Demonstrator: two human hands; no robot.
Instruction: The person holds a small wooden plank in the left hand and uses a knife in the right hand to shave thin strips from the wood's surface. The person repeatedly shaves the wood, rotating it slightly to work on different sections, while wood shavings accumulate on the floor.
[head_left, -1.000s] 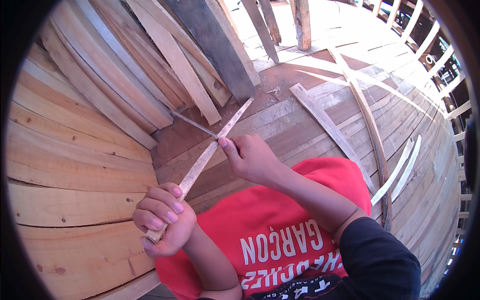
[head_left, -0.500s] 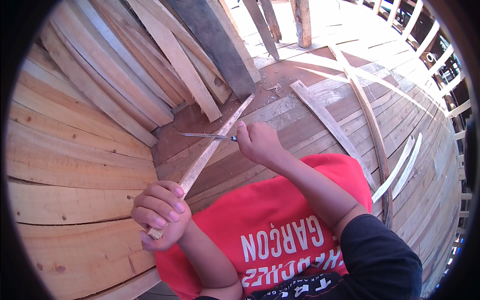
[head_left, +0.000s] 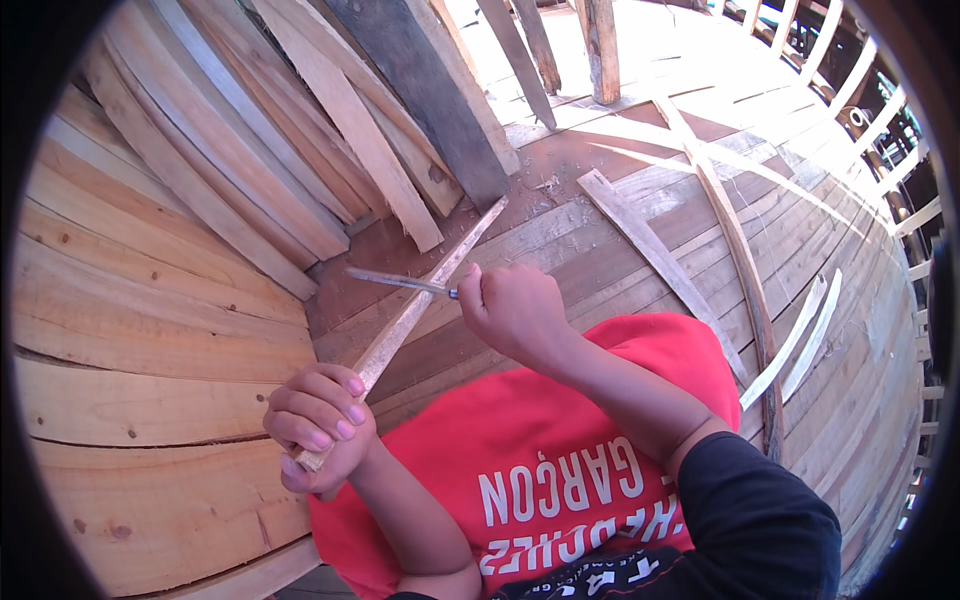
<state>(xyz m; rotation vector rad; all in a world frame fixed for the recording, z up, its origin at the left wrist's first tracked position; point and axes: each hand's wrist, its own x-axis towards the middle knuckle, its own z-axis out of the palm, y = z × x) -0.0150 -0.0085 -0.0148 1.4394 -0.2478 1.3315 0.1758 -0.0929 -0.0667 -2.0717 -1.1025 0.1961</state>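
My left hand (head_left: 322,425) is closed round the near end of a long, narrow wooden strip (head_left: 408,318). The strip slants away to the right, its far end close to the foot of a dark upright post (head_left: 425,90). In my right hand (head_left: 515,312) is the handle of a knife (head_left: 395,280), the fingers wrapped round it and hiding most of it. The thin blade points left and lies across the middle of the strip. A red cloth (head_left: 580,440) with white lettering covers my lap beneath both forearms.
Several boards (head_left: 230,130) lean at the far left, by a plank wall (head_left: 150,400). On the plank floor lie a flat board (head_left: 655,260), a long bent batten (head_left: 730,225) and two pale slivers (head_left: 800,340). Wood shavings (head_left: 548,185) are scattered near the post.
My right hand has shifted slightly left and down, drawing the knife nearer to me along the strip. The left hand keeps its hold almost unmoved.
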